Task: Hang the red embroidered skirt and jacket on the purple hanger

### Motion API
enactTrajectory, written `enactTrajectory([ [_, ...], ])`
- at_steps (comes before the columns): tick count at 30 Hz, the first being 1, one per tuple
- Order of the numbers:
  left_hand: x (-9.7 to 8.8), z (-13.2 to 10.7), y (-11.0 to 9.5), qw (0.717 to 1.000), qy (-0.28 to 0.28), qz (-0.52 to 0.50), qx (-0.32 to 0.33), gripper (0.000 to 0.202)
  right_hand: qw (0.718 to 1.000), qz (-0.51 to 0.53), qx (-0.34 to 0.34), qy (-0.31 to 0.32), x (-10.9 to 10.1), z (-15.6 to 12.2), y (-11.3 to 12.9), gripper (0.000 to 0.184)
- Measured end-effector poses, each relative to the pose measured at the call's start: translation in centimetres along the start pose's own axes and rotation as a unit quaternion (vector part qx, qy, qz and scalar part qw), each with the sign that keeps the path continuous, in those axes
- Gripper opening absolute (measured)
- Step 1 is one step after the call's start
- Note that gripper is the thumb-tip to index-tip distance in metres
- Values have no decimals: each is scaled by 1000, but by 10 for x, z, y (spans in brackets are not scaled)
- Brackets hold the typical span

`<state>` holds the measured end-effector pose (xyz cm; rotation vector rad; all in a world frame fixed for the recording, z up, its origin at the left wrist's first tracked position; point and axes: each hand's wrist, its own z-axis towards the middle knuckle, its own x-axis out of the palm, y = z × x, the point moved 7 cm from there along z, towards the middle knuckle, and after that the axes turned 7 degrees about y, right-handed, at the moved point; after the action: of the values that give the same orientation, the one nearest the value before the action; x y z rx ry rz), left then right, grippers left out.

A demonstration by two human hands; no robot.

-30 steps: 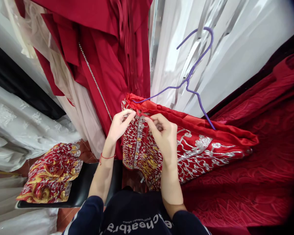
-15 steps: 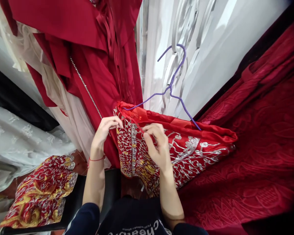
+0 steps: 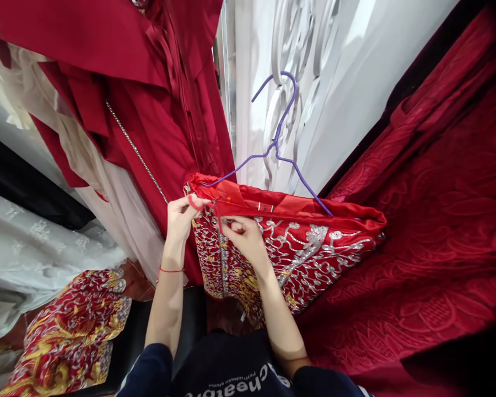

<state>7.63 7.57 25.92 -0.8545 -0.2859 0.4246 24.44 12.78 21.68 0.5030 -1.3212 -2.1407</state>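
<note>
pinching a tie (image 3: 195,203) at the top corner of a red skirt (image 3: 314,248) on a hanger (image 3: 275,150)
left hand (image 3: 181,216) fingers pinch the thin red tie, right hand (image 3: 243,238) fingers pinch the skirt edge just beside; best to keep the tie taut and the edge steady. skirt: red satin, silver-gold embroidery, folded over the purple hanger.

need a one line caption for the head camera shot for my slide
Left hand and right hand pinch the top edge of a red embroidered garment on a purple wire hanger.
</note>
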Motion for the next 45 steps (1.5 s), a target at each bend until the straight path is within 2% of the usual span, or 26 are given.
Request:
enactTrajectory([
  [1,4,1,3,999,53,2,-7,31,999,-19,-16,27,0,0,6,22],
  [3,8,1,5,991,132,30,-6,30,998,-31,-48,30,-6,-1,20,23],
  [6,11,0,-1,981,178,75,3,25,996,-12,-81,-18,-19,4,35,23],
  [9,17,-3,-11,971,215,109,-4,21,988,-53,-144,16,-16,16,46,22],
  [11,21,-5,-16,961,242,131,-23,21,966,-124,-213,74,-7,22,54,21],
  [13,22,-6,-18,953,259,152,-47,24,932,-205,-271,125,1,24,59,22],
  [16,21,-6,-17,947,265,165,-81,28,886,-312,-304,159,7,24,64,23],
  [19,19,-6,-9,959,240,110,-105,30,853,-398,-303,149,7,25,69,24],
  [23,14,-6,2,983,141,37,-115,27,824,-474,-288,111,8,28,70,27],
  [28,18,-7,-9,990,91,97,-48,12,813,-513,-264,77,8,32,61,25],
  [31,22,-8,-24,980,49,193,32,5,822,-510,-247,59,8,33,60,24],
  [33,25,-9,-27,976,19,210,60,3,838,-489,-238,38,6,34,62,23],
  [37,23,-10,-15,993,-39,111,33,9,876,-427,-224,13,1,35,64,19],
  [40,22,-8,-7,995,-42,87,20,14,892,-401,-206,-5,-6,35,62,16],
  [43,17,-6,-9,985,-53,159,48,12,895,-409,-176,-38,-15,36,58,14],
  [45,11,-6,-12,963,-86,245,79,8,889,-427,-156,-58,-21,35,57,13],
])
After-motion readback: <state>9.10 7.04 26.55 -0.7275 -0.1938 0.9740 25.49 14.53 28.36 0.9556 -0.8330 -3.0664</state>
